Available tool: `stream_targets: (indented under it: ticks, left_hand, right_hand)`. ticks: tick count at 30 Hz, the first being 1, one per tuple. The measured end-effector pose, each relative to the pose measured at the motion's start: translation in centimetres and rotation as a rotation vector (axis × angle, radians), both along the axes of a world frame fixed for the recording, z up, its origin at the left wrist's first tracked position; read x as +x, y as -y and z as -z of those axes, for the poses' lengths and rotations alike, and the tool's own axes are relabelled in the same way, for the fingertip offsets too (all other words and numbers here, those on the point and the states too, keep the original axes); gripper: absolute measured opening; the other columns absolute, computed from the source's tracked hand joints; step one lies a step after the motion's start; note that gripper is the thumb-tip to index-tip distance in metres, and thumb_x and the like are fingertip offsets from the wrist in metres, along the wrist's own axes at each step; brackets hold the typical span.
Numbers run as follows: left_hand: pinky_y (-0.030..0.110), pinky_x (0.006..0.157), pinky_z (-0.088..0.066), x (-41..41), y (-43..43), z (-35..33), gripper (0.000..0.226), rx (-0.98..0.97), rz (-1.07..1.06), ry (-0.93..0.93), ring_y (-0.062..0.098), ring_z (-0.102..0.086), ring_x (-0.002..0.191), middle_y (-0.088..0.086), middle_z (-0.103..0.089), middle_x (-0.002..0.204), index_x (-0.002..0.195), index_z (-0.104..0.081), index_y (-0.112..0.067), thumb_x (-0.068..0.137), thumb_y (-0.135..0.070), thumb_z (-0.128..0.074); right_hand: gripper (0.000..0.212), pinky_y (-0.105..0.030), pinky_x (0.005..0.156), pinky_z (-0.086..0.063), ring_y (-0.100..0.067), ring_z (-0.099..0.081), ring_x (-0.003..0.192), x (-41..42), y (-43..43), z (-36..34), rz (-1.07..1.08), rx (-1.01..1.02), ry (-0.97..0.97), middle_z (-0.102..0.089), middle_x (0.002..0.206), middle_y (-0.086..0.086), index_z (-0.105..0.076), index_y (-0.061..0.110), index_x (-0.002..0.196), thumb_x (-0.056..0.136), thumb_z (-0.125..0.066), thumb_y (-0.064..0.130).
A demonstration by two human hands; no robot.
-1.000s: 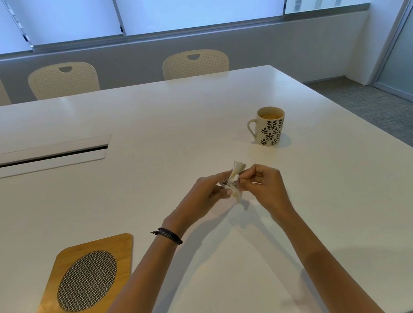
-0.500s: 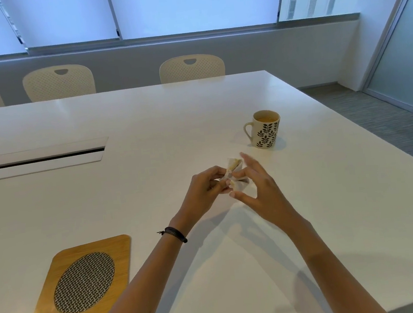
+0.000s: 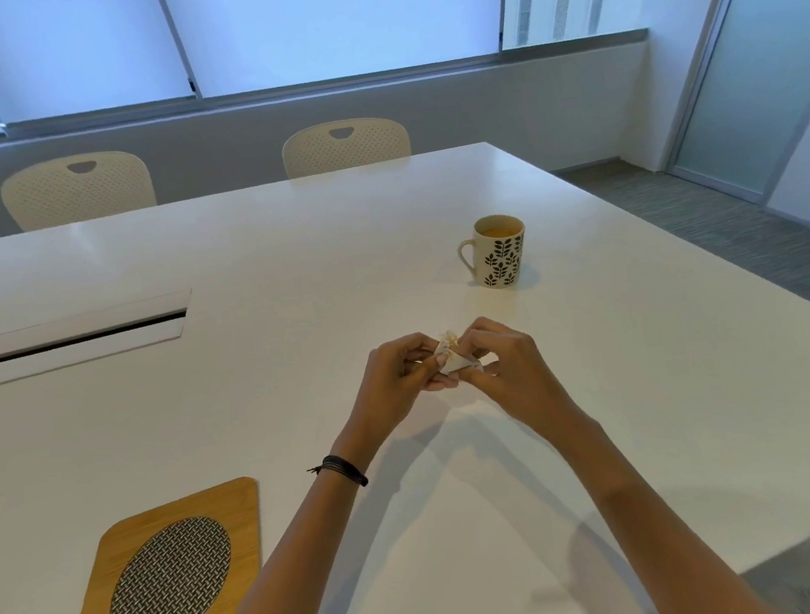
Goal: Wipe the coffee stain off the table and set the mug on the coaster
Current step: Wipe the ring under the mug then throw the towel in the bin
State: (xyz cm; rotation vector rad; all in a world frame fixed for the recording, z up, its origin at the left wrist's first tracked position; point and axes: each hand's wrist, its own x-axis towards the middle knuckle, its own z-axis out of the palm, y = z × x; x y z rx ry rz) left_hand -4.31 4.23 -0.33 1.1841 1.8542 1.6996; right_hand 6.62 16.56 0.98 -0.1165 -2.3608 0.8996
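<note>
A small crumpled tissue point(image 3: 454, 357), stained brownish at its top, is pinched between both hands just above the white table point(image 3: 247, 253). My left hand point(image 3: 396, 382) grips its left side and my right hand point(image 3: 509, 370) grips its right side with curled fingers. Beyond the hands, a white mug point(image 3: 500, 256) with a dark leaf pattern stands upright, filled with tan coffee, handle pointing left. The wooden coaster point(image 3: 172, 581) with an oval woven insert lies near the front left. No stain shows on the table surface.
A long cable slot point(image 3: 66, 337) is set into the table at the left. Cream chairs point(image 3: 345, 145) stand along the far edge under the windows. The table's right edge drops to grey carpet point(image 3: 734, 222).
My right hand's fingers, spread half a second ago, have curled back onto the tissue. The tissue is bunched smaller between both hands. The mug and coaster have not moved.
</note>
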Motion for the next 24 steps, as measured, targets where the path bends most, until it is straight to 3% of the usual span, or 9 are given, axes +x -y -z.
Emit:
stream_targets:
  ticks: [5, 9, 11, 15, 20, 24]
  left_hand:
    - [0.025, 0.066, -0.060, 0.6, 0.0, -0.6, 0.012, 0.038, 0.001, 0.005, 0.020, -0.074, 0.073, 0.008, -0.073, 0.083, 0.090, -0.067, -0.013, 0.088, -0.005, -0.059]
    - [0.020, 0.057, -0.057, 1.1, -0.9, -0.9, 0.012, -0.015, 0.029, -0.031, 0.017, -0.073, 0.065, -0.006, -0.074, 0.075, 0.085, -0.066, -0.018, 0.088, -0.009, -0.059]
    - [0.020, 0.052, -0.055, 1.3, -1.9, -1.1, 0.006, -0.064, 0.053, -0.080, 0.016, -0.071, 0.060, -0.006, -0.073, 0.075, 0.087, -0.067, -0.016, 0.088, -0.015, -0.060]
    - [0.019, 0.048, -0.053, 2.3, -4.6, -1.1, 0.016, -0.134, 0.014, -0.140, 0.012, -0.069, 0.055, -0.004, -0.072, 0.077, 0.089, -0.069, -0.017, 0.092, -0.025, -0.055]
    - [0.018, 0.070, -0.052, 4.9, -9.3, 0.2, 0.021, -0.248, 0.060, -0.334, -0.001, -0.065, 0.074, -0.011, -0.070, 0.089, 0.095, -0.070, -0.018, 0.093, -0.029, -0.052]
    - [0.025, 0.088, -0.050, 8.8, -13.5, 1.8, 0.021, -0.363, 0.196, -0.474, 0.011, -0.064, 0.097, -0.005, -0.070, 0.108, 0.105, -0.068, -0.019, 0.094, -0.023, -0.051]
  right_hand:
    - [0.008, -0.036, 0.060, -0.053, -0.023, -0.059, 0.067, 0.6, 0.3, -0.6, 0.064, -0.011, -0.088, -0.064, 0.079, -0.014, -0.069, -0.005, 0.076, 0.073, -0.075, 0.000]
    - [0.007, -0.041, 0.061, -0.055, -0.025, -0.062, 0.068, 1.4, -0.4, -0.3, 0.125, -0.050, -0.102, -0.067, 0.080, -0.014, -0.071, -0.004, 0.077, 0.072, -0.075, -0.001]
    - [0.009, -0.040, 0.062, -0.057, -0.023, -0.062, 0.068, 2.2, -1.1, 0.0, 0.166, -0.109, -0.118, -0.067, 0.079, -0.010, -0.071, -0.002, 0.077, 0.071, -0.077, 0.000]
    - [0.011, -0.034, 0.063, -0.058, -0.013, -0.061, 0.069, 4.8, -2.8, 0.5, 0.279, -0.197, -0.142, -0.063, 0.080, 0.000, -0.071, 0.003, 0.077, 0.069, -0.078, 0.002]
    - [0.012, -0.017, 0.057, -0.054, -0.009, -0.061, 0.067, 10.8, -6.0, 0.5, 0.377, -0.189, -0.191, -0.062, 0.079, 0.001, -0.069, 0.008, 0.075, 0.070, -0.078, 0.002]
    - [0.026, -0.011, 0.060, -0.051, -0.006, -0.061, 0.071, 17.2, -9.2, 0.6, 0.476, -0.230, -0.240, -0.061, 0.075, 0.005, -0.061, 0.019, 0.073, 0.070, -0.076, -0.001]
